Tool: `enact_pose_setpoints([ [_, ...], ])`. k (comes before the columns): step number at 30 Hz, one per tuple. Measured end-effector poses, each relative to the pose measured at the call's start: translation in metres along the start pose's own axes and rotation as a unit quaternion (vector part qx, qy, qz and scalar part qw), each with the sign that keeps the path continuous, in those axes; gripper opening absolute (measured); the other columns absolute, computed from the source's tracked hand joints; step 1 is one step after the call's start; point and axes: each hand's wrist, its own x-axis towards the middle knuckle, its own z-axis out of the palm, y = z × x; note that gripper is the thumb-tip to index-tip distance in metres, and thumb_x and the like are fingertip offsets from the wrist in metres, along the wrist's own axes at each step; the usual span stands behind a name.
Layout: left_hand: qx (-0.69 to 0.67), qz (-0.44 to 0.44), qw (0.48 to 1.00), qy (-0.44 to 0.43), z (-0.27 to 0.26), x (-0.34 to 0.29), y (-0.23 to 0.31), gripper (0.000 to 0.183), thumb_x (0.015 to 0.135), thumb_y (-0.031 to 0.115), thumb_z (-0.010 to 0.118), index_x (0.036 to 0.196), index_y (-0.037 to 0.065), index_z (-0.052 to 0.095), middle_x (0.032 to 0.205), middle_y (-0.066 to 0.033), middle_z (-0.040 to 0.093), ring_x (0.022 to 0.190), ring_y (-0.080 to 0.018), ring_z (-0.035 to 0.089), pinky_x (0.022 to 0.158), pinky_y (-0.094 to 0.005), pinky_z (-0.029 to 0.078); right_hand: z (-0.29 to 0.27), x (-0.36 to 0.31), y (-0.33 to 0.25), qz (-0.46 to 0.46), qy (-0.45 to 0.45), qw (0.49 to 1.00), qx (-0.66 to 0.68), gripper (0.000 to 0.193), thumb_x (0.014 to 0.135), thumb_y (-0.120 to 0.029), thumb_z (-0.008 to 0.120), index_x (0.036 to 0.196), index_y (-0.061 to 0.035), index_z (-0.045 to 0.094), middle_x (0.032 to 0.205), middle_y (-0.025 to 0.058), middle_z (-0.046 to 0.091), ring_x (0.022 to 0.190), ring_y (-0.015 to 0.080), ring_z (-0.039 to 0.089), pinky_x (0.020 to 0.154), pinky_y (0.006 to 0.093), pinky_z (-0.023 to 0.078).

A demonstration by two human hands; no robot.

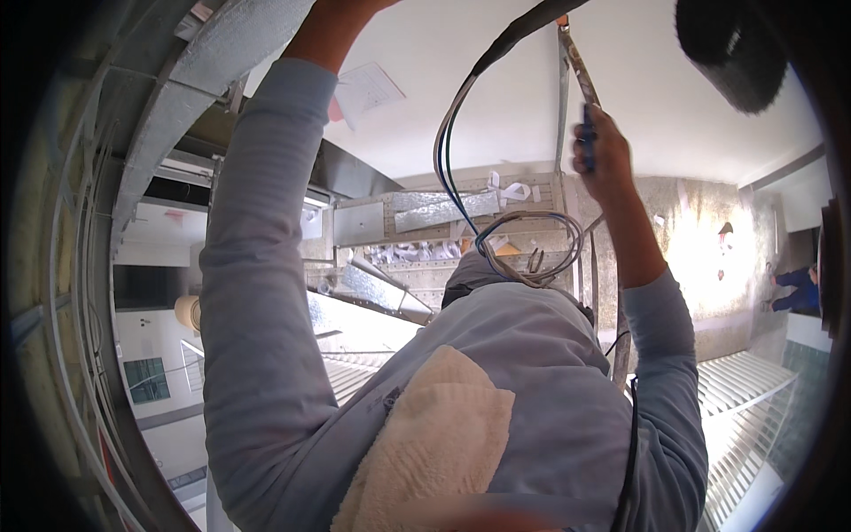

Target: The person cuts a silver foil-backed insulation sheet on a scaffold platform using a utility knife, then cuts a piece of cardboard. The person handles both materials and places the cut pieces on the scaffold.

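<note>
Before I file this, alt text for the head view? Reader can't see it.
Right grip closed on a blue-handled tool, held up near a black-sheathed cable whose wires run down to a loose coil. Left arm extends past the top edge; a pale towel lies on the grey shirt.

At 12 o'clock, smooth and pale, a white wall [496, 115]; near 11, a sheet [377, 93] of paper. Toward 10, a silver duct [208, 58], slanting. At 9, a dark opening [146, 288] in white surroundings, with thin cables [87, 301] curving along the rim. At 8, a small greenish window [146, 379]. At 2, near the centre, perforated planks [550, 199], with silver strips [448, 211] and scattered white scraps [417, 254] toward 12. At 3, mottled floor [656, 191] under harsh glare [700, 235]; at 4, brightly lit white slats [740, 399].
</note>
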Motion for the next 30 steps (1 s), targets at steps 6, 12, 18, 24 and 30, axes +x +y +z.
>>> enact_pose_setpoints([
  [6,-0.196,-0.017,0.979,-0.047,0.014,-0.081,0.054,0.093,0.089,0.053,0.066,0.158,0.004,0.030,0.155,-0.0254,0.033,0.142,-0.0481,0.031,0.115,-0.0710,0.023,-0.121,0.052,0.026,-0.008,0.070,0.992,-0.102,0.027,0.105,-0.038,0.057,0.112,-0.0117,0.055,0.080,0.0042,0.057,0.055,0.0126,0.052,0.041,0.0265,0.039],
  [12,-0.065,-0.044,0.959,-0.272,0.024,-0.314,0.097,0.102,0.057,0.058,0.089,0.142,0.017,0.050,0.124,-0.0197,0.058,0.119,-0.0404,0.058,0.100,-0.0604,0.043,-0.192,0.058,0.075,0.043,0.109,0.970,-0.212,0.029,0.104,-0.038,0.060,0.094,-0.0113,0.053,0.068,0.0010,0.053,0.047,0.0111,0.049,0.039,0.0267,0.039],
  [18,-0.320,-0.526,0.599,-0.512,-0.038,-0.585,0.217,0.082,0.061,0.048,0.092,0.126,0.006,0.066,0.124,-0.0179,0.069,0.117,-0.0313,0.066,0.097,-0.0436,0.053,-0.227,0.049,0.121,0.101,0.039,0.910,-0.399,0.021,0.097,-0.020,0.068,0.100,-0.0060,0.053,0.073,0.0034,0.057,0.048,0.0132,0.055,0.043,0.0285,0.047],
  [24,-0.121,-0.777,0.212,-0.580,-0.149,-0.679,0.337,0.108,0.064,0.056,0.089,0.149,0.008,0.041,0.148,-0.0290,0.042,0.137,-0.0430,0.041,0.108,-0.0539,0.040,-0.227,0.068,0.174,0.221,-0.190,0.671,-0.682,0.030,0.093,-0.024,0.074,0.104,-0.0025,0.056,0.072,0.0064,0.057,0.053,0.0163,0.056,0.046,0.0348,0.047],
  [30,-0.050,-0.822,0.035,-0.566,-0.171,-0.656,0.323,0.133,0.059,0.074,0.084,0.162,0.017,0.023,0.163,-0.0276,0.025,0.152,-0.0450,0.024,0.119,-0.0603,0.026,-0.160,0.061,0.269,0.162,-0.408,0.480,-0.759,0.058,0.095,-0.053,0.064,0.105,0.0042,0.069,0.102,0.0276,0.071,0.096,0.0431,0.068,0.085,0.0502,0.050],
])
